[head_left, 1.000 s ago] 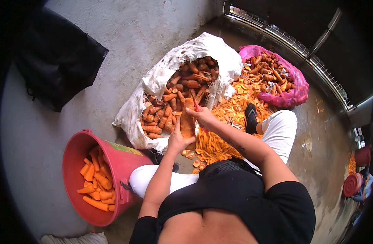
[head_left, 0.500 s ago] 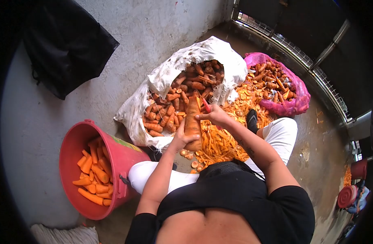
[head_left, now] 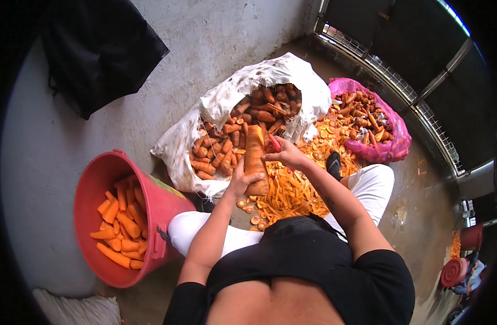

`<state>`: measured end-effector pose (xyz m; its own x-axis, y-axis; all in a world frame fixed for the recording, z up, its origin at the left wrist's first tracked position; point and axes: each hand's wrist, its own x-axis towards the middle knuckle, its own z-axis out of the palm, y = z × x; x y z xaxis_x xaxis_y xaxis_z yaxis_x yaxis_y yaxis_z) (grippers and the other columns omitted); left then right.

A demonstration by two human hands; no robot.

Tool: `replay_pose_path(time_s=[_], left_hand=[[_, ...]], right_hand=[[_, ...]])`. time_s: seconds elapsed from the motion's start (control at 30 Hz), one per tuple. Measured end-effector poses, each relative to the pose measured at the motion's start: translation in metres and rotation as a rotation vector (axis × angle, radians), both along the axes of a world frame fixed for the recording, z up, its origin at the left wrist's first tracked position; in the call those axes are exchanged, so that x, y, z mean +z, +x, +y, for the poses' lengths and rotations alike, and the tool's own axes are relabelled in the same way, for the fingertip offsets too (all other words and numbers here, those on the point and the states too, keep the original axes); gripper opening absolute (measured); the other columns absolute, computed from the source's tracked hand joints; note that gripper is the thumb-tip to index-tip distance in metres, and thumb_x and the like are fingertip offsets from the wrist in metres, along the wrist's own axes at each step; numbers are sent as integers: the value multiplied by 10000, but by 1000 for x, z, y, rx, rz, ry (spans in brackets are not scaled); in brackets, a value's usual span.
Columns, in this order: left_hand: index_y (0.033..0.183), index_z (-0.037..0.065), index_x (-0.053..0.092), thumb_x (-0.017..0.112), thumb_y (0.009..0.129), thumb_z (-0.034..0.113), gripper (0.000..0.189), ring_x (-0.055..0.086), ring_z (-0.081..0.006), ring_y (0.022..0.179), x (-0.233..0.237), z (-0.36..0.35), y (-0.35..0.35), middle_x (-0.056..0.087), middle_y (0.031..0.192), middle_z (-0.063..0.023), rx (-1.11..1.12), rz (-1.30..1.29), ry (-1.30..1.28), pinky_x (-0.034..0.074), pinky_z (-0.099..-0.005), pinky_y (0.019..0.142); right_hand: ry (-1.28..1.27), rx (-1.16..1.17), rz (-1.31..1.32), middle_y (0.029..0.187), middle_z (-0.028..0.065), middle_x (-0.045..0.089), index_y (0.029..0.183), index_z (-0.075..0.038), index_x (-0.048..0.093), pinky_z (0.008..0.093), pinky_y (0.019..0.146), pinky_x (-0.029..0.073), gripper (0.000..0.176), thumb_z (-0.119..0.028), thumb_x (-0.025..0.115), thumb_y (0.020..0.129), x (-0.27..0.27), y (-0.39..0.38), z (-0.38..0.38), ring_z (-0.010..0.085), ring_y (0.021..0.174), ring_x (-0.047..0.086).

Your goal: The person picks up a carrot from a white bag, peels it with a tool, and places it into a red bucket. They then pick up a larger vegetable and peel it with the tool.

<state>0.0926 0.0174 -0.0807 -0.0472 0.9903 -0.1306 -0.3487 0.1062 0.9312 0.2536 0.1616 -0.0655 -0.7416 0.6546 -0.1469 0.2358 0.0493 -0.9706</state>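
Note:
A thick, large carrot (head_left: 254, 162) stands nearly upright in front of me. My left hand (head_left: 243, 180) is wrapped round its lower part. Bright orange shows near its top end, while the rest is duller skin. My right hand (head_left: 286, 154) is closed on a red peeler (head_left: 274, 143) at the carrot's right side; its blade is too small to make out. Behind both hands, a torn white sack (head_left: 221, 103) lies with unpeeled carrots (head_left: 218, 154) spilling out. Orange peelings (head_left: 292, 195) and cut ends are heaped below, between my legs.
A red bucket (head_left: 170, 208) with peeled carrots (head_left: 124, 227) leans at my left. A pink bag (head_left: 397, 135) of carrot pieces sits at the back right. Black cloth (head_left: 102, 54) hangs by the wall. Farther right are another red bucket (head_left: 472, 236) and a person (head_left: 473, 279).
The view has shifted slightly. The carrot is turned a little, so its bright orange part faces differently. Both hands keep their hold on the carrot and the peeler.

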Motion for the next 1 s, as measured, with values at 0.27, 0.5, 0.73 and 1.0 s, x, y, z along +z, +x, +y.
replay_pose_path(time_s=[0.27, 0.5, 0.73, 1.0], left_hand=[[1383, -1, 359, 785, 704, 176, 822, 580, -192, 1060, -13, 1, 1, 573, 1191, -112, -29, 175, 45, 465, -325, 940], [1365, 25, 387, 729, 744, 117, 714, 586, -186, 1065, -20, 1, 2, 586, 1175, -90, -30, 247, 87, 471, -332, 943], [1356, 24, 402, 782, 697, 110, 766, 578, -191, 1093, -26, 4, 2, 582, 1211, -107, -20, 187, 27, 460, -345, 965], [1365, 26, 401, 784, 708, 105, 764, 580, -192, 1087, -22, 5, 5, 586, 1211, -98, -12, 118, -47, 442, -343, 987]], right_hand=[[198, 35, -216, 971, 83, 548, 1179, 16, 484, 309, 815, 461, 580, -234, 783, 749, 15, 8, -5, 166, 920, 539], [363, 45, -407, 982, 198, 589, 1270, 22, 373, 362, 790, 495, 708, -231, 751, 727, 14, 0, -8, 259, 907, 610], [492, 56, -467, 817, 228, 633, 1131, 23, 360, 426, 696, 510, 627, -235, 748, 711, 24, -7, -13, 364, 783, 657], [565, 70, -546, 798, 251, 648, 1059, -2, 361, 445, 679, 516, 597, -270, 759, 704, 40, -11, -18, 417, 771, 657]])
